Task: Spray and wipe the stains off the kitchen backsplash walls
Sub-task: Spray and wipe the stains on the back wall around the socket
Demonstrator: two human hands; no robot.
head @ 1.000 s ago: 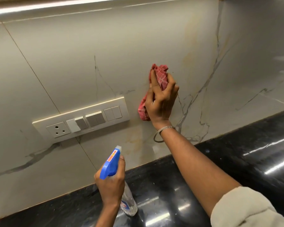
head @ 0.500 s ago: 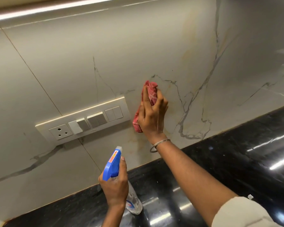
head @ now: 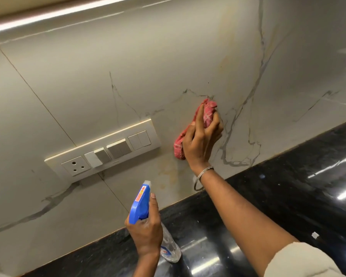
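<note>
The backsplash (head: 148, 66) is pale, glossy marble-look tile with thin grey veins and straight grout lines. A faint yellowish stain (head: 168, 173) shows low on the wall, just under the switch plate's right end and above the tabletop edge. More yellow tint runs up the tile higher on the right.

My right grip (head: 201, 142) holds a crumpled red checked cloth (head: 208, 110) and presses it flat to the wall, fingers curled over the wad. The cloth sits right of the white switch plate (head: 104, 150), apart from it, and its top edge reaches a grey vein. A thin metal bangle (head: 203, 176) hangs at that wrist.

My left grip (head: 146, 230) is wrapped round the neck of a spray bottle (head: 139, 204), low over the black polished tabletop (head: 288, 186). The blue trigger head points up at the wall. The body is clear plastic with a small label; I cannot tell how much liquid is inside, nor whether its base touches the tabletop.

Compared with half a second ago, the cloth and right grip have slid rightward, away from the switch plate. The bottle and left grip sit much as they did.
</note>
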